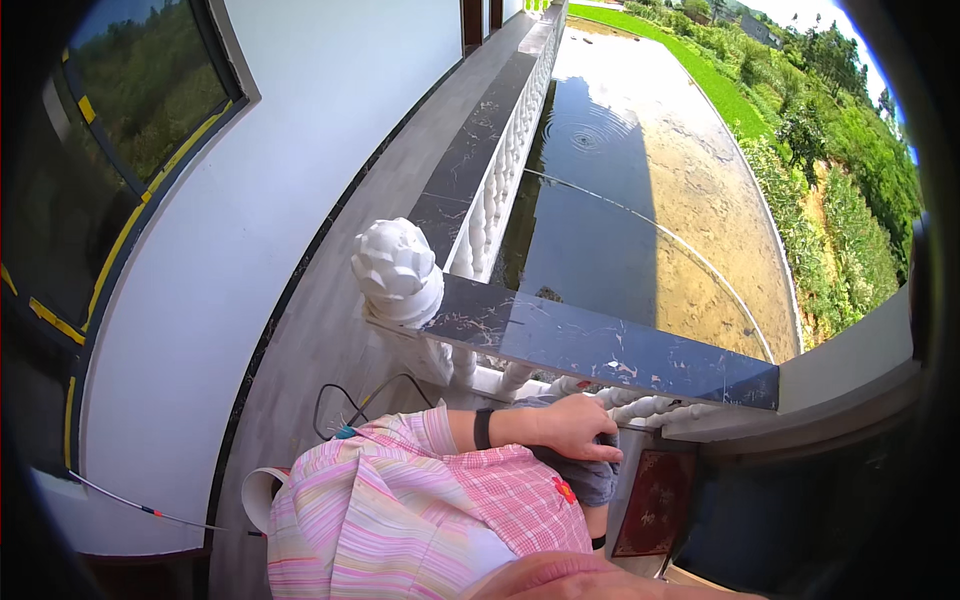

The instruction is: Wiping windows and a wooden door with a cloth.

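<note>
My left hand [574, 427], with a black band [483, 429] on its wrist, reaches across to the right over grey cloth [592, 480] at my lap. Its thumb sticks out apart from the bent fingers, and I see no object in it; the fingertips are partly hidden. My right hand is out of sight. Bare skin [596, 517] and a second black band [598, 541] show beside the grey cloth, partly covered by my pink striped and checked clothing [405, 510].
A black stone-topped balustrade [562, 330] with white balusters stands close ahead, a white carved finial [397, 262] at its corner. Beyond lies a yard with standing water [592, 225]. A white wall [202, 225] runs along the left. A dark red panel [654, 502] leans at right.
</note>
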{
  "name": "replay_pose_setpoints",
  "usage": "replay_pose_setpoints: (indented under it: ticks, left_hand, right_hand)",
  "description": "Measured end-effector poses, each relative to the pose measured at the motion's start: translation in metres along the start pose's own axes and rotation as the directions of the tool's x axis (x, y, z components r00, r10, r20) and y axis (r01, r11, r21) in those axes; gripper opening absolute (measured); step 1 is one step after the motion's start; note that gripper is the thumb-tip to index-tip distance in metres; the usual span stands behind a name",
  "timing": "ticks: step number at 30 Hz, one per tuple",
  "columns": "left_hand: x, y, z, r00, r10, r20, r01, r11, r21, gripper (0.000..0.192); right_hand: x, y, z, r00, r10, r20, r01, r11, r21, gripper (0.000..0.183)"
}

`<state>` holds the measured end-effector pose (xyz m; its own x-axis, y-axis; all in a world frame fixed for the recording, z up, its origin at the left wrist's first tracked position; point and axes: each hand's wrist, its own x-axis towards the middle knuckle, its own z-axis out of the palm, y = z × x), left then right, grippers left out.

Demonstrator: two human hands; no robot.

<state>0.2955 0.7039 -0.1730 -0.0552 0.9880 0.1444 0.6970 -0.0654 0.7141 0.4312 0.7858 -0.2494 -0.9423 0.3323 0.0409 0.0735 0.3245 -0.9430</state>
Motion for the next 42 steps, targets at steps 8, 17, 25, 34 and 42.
replay_pose_setpoints:
  ticks: [8, 17, 25, 34, 42]
  left_hand:
    - [-0.092, -0.033, -0.004, 0.778, -0.624, -0.068, 0.099, 0.230, -0.968, 0.032]
    - [-0.205, 0.006, 0.142, 0.343, -0.895, -0.285, 0.171, 0.358, -0.918, 0.019]
    - [-0.270, 0.088, 0.195, 0.154, -0.838, -0.524, 0.603, 0.500, -0.622, 0.018]
    - [-0.363, 0.162, 0.219, -0.115, -0.840, -0.530, 0.560, 0.386, -0.733, 0.022]
    - [-0.500, 0.180, 0.262, -0.377, -0.792, -0.481, 0.439, 0.305, -0.845, 0.016]
  right_hand:
    - [0.006, -0.017, -0.017, 0.951, -0.200, 0.238, 0.288, 0.852, -0.437, 0.037]
    - [-0.035, 0.131, -0.011, 0.839, -0.155, 0.522, 0.298, 0.933, -0.201, 0.055]
    - [-0.051, 0.065, 0.039, 0.707, -0.418, 0.571, 0.571, 0.813, -0.112, 0.045]
    - [-0.059, 0.004, 0.141, 0.432, -0.606, 0.668, 0.779, 0.624, 0.061, 0.045]
    - [-0.038, -0.080, 0.251, 0.356, -0.748, 0.560, 0.905, 0.426, -0.008, 0.053]
